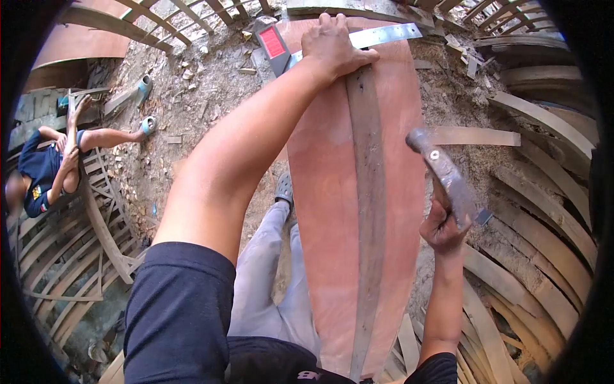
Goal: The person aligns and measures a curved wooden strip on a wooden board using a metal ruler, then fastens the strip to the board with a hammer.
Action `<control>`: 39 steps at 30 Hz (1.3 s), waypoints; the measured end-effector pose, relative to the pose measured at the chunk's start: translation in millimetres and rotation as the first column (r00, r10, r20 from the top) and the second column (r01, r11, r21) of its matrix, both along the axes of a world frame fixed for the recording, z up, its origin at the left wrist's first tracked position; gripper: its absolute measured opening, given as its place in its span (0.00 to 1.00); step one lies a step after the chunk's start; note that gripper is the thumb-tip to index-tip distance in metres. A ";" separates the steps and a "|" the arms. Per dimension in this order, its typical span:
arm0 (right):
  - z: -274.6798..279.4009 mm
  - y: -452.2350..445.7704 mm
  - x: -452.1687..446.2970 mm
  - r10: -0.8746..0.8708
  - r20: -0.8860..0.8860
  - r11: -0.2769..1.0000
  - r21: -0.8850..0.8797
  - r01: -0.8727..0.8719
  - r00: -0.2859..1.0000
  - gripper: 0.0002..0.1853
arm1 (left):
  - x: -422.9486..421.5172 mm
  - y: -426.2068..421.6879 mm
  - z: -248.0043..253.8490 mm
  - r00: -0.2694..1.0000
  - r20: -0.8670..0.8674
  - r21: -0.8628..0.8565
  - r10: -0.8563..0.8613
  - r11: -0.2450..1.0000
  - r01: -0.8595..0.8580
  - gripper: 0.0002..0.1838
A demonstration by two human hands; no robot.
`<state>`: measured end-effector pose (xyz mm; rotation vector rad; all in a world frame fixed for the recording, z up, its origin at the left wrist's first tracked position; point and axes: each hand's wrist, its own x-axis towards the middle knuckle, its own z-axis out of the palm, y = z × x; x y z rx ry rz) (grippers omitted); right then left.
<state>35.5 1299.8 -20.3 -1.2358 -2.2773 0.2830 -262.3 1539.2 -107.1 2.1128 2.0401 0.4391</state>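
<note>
A long reddish board (326, 192) lies lengthwise in front of me, with a narrow dark plank (369, 192) along its middle. Near the board's far end, my left hand (332, 46) presses down by the plank's end, its thumb stretched out over the metal blade of a square (390, 34). The square's dark handle with a red panel (272, 42) sits left of that hand. To the right of the board, my right hand (443, 225) is closed around a hammer (448, 173), whose metal head points up and away from me.
Another person (51, 157) in dark clothes sits at the left. Curved wooden strips (543, 198) are stacked at the right, and slatted frames (64, 269) stand at the lower left. Wood chips (185, 83) litter the ground. A loose strip (476, 136) lies beyond the hammer.
</note>
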 end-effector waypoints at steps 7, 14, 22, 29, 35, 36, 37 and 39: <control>0.6 3.2 -4.7 0.003 -0.074 0.998 -0.065 -0.007 0.997 0.21 | 2.0 -1.0 3.2 1.000 0.001 -0.025 0.007 1.000 -0.007 0.57; -8.4 7.6 -4.3 0.001 -0.054 0.992 -0.130 -0.008 0.999 0.22 | 2.5 -4.1 3.8 1.000 0.006 0.087 -0.021 0.996 0.021 0.50; -29.4 18.4 -11.7 0.070 -0.034 0.985 -0.155 -0.075 0.997 0.22 | 0.8 -7.6 12.5 0.987 0.153 0.020 -0.040 0.999 0.037 0.48; -48.9 37.6 -3.6 0.104 0.061 0.982 -0.167 -0.093 0.993 0.23 | -0.6 -8.3 8.1 0.989 0.132 0.020 -0.063 0.998 0.061 0.45; -31.5 46.4 21.9 0.141 -0.189 0.988 -0.035 -0.150 0.972 0.08 | -0.3 -12.9 7.2 0.979 0.166 0.039 -0.119 0.993 0.115 0.43; -33.9 37.5 35.0 0.131 -0.282 0.985 -0.072 -0.157 0.950 0.08 | 1.4 -12.4 8.1 0.981 0.162 0.032 -0.103 0.995 0.099 0.44; -33.3 34.6 31.1 0.139 -0.300 0.980 -0.094 -0.175 0.944 0.09 | 1.0 -10.2 9.5 0.984 0.155 0.029 -0.083 0.996 0.079 0.44; -46.6 42.2 14.7 0.208 -0.115 0.972 -0.084 -0.219 0.971 0.17 | -0.6 -7.5 13.1 0.987 0.154 0.007 -0.045 0.999 0.044 0.45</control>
